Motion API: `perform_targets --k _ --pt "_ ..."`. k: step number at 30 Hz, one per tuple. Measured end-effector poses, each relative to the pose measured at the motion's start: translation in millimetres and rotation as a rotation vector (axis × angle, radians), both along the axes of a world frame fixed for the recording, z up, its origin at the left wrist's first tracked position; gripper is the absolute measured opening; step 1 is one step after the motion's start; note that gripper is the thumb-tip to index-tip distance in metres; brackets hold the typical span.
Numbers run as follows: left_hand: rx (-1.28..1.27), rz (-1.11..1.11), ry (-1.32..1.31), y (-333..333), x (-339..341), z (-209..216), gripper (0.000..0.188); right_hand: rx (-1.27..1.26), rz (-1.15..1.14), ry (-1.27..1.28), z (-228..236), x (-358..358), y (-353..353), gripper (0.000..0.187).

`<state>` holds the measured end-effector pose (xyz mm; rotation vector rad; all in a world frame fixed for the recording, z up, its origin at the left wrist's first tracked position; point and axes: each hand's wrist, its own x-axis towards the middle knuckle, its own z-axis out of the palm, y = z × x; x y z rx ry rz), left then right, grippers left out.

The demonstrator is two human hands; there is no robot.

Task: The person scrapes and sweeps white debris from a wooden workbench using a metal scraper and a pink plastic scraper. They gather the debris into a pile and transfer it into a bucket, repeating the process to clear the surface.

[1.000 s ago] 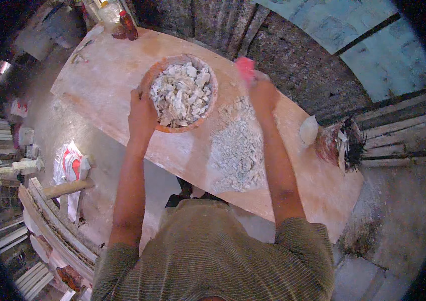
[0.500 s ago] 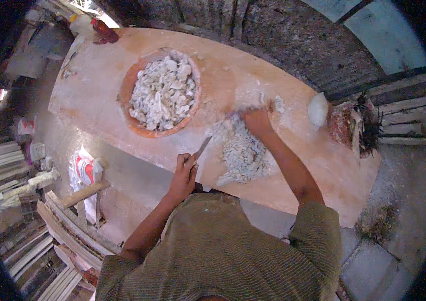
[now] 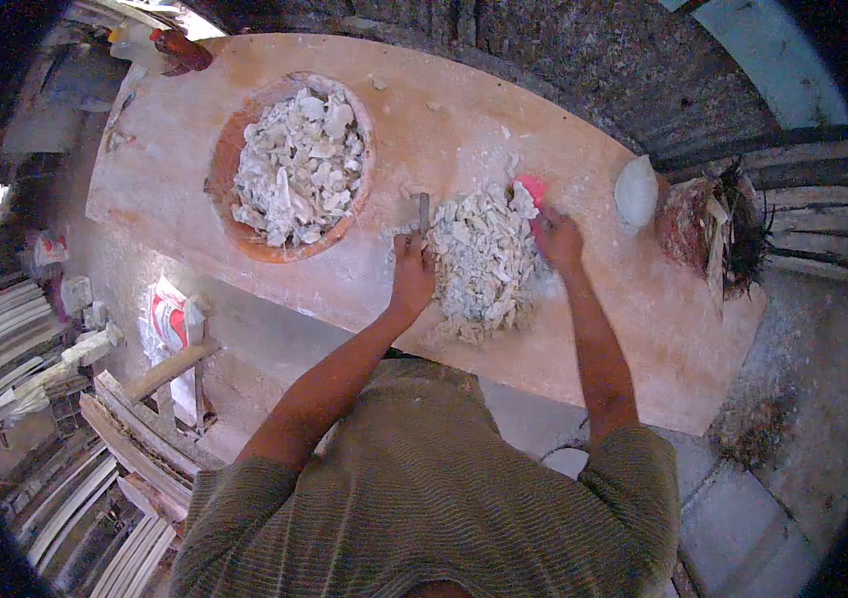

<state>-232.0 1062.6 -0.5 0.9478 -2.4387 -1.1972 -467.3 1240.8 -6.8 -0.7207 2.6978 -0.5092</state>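
Observation:
A heap of pale, crumbly plaster-like chunks and powder (image 3: 484,254) lies on the wooden table (image 3: 633,344) in front of me. At its left edge my left hand (image 3: 414,271) is closed around a narrow, flat metal blade (image 3: 424,211) that points away from me. On the heap's far right side my right hand (image 3: 558,239) is closed on a bright pink, flat piece (image 3: 530,187), its exact kind unclear. Left of the heap stands a round terracotta-coloured basin (image 3: 227,164) full of larger whitish chunks (image 3: 299,164).
A white rounded lump (image 3: 635,192) and a bundle of dark bristles or fibres (image 3: 728,229) lie at the table's right end. Reddish-brown and yellow-topped bottles (image 3: 179,50) stand at the far left corner. Wooden strips (image 3: 135,439) and a red-and-white sack (image 3: 172,319) are below, left.
My left hand has moved up and right with the blade to the heap's edge. My right hand has shifted to the heap's right side, and the pink piece now shows. The heap looks more gathered.

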Motion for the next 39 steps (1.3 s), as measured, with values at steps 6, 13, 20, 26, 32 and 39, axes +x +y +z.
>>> perform_targets --k 6,13,20,26,32,39 --pt "0.062 -0.018 0.044 10.2 -23.9 -4.1 0.035 0.094 -0.210 -0.103 -15.1 56.6 -27.3 0.037" --pt "0.138 -0.019 0.101 7.1 -28.0 -23.0 0.032 -0.113 -0.251 -0.152 -14.9 66.0 -48.9 0.034" --pt "0.186 -0.003 0.177 6.7 -37.4 9.8 0.031 -0.235 -0.268 -0.293 -2.9 57.7 -49.8 0.034" --pt "0.275 0.074 0.282 3.7 -38.8 62.8 0.021 -0.075 -0.285 -0.160 69.2 66.8 -74.9 0.034" --pt "0.242 0.231 0.384 -20.3 -17.0 130.0 0.022 -0.205 -0.124 -0.025 158.8 83.4 -123.8 0.035" --pt "-0.147 0.308 0.284 -115.5 29.0 169.3 0.028 -0.135 0.227 0.042 201.7 104.5 -233.1 0.030"
